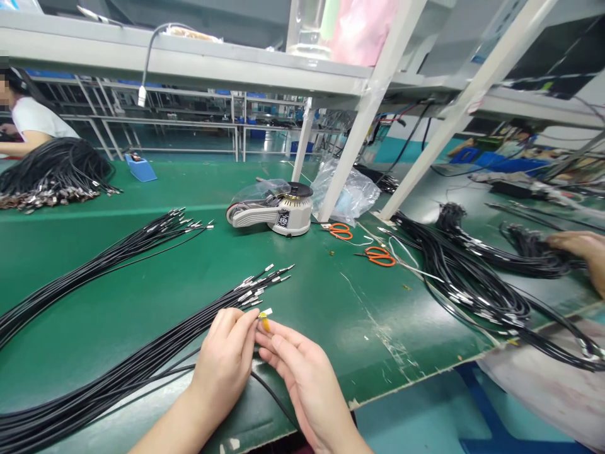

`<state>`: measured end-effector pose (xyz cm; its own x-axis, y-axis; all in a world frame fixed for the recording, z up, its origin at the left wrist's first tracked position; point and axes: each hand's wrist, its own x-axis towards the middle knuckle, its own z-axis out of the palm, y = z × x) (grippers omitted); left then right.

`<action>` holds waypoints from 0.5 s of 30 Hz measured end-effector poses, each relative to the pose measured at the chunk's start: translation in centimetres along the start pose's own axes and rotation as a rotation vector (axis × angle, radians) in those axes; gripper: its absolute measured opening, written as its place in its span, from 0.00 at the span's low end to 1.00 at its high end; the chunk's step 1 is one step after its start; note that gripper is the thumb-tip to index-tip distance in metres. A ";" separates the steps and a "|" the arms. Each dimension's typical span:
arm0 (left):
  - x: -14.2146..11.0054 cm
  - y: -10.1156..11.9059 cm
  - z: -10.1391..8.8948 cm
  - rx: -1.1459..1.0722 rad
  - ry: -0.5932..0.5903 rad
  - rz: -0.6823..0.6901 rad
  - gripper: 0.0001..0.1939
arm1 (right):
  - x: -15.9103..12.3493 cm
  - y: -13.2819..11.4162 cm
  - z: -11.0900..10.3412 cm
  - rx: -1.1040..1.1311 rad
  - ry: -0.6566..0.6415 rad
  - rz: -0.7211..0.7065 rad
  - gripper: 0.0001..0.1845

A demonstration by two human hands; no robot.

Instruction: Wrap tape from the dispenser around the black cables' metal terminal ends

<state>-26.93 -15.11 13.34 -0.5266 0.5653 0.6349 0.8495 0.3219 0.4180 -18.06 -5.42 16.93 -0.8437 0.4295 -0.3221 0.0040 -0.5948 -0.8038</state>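
My left hand (224, 356) is closed in a pinch near the end of a black cable (275, 398), whose white tip (268, 312) sticks out past the fingers. A small strip of yellow tape (265, 323) sits at this cable end. My right hand (305, 372) pinches at the tape, its thumb and forefinger pressed together. Beside my left hand lies a bundle of black cables (161, 347) with white-tagged ends pointing away to the right. The fingers partly hide the taped spot.
A second cable bundle (108, 252) lies left. A round tape dispenser (290, 211) and orange-handled scissors (379, 256) sit farther back. Shelf posts (363, 113) rise from the bench. At right, a co-worker's hand (583, 249) touches coiled cables (472, 271). Another person (40, 120) sits far left.
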 end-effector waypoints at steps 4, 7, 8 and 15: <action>0.1 -0.1 -0.1 0.017 -0.009 -0.008 0.08 | -0.2 0.4 -0.1 0.114 0.016 0.037 0.19; 0.2 0.0 -0.2 0.011 0.017 0.024 0.08 | -0.6 0.8 -0.5 0.171 0.022 0.048 0.22; 0.2 0.0 -0.2 0.013 0.025 0.029 0.08 | -0.6 0.9 -0.7 0.171 0.032 0.041 0.23; 0.1 0.1 -0.2 0.056 0.046 0.055 0.07 | 0.3 0.7 -0.6 -0.148 0.139 -0.163 0.17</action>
<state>-26.90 -15.21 13.60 -0.4790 0.5481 0.6857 0.8769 0.3342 0.3455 -18.04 -5.32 15.96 -0.7579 0.6067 -0.2397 -0.0390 -0.4089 -0.9118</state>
